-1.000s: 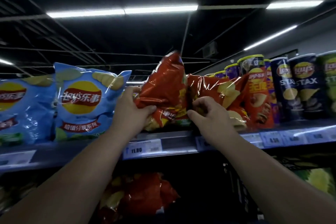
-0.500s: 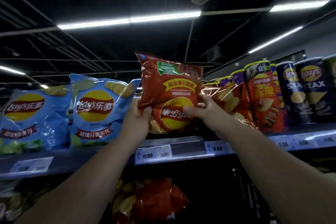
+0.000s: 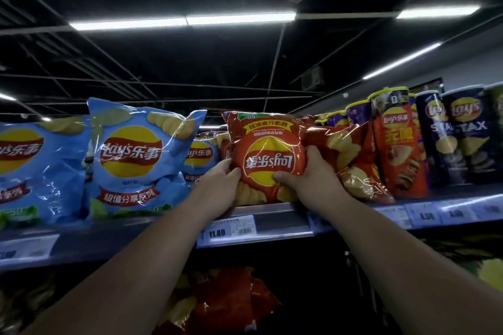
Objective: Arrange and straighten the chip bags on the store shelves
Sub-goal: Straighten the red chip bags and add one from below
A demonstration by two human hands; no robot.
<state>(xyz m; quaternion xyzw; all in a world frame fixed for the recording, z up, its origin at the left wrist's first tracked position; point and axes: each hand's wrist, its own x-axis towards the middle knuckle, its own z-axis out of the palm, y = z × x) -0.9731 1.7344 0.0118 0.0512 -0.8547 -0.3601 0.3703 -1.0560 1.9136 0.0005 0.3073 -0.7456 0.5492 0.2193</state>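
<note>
A red Lay's chip bag [image 3: 268, 149] stands upside down on the top shelf [image 3: 277, 216], its logo inverted. My left hand [image 3: 221, 179] grips its lower left edge and my right hand [image 3: 309, 174] grips its lower right edge. Another red bag [image 3: 351, 160] leans tilted just to its right. Left of it stand blue Lay's bags [image 3: 133, 158], with one more blue bag [image 3: 198, 158] set further back.
Red, purple and dark Lay's Stax canisters [image 3: 462, 139] fill the shelf's right end. Price tags [image 3: 231, 228] line the shelf front. A lower shelf holds more red bags [image 3: 231, 302]. Ceiling lights run overhead.
The red bag was lifted out of the crumpled pile, turned to face front and lowered onto the shelf edge. Both hands slid down to its lower corners.
</note>
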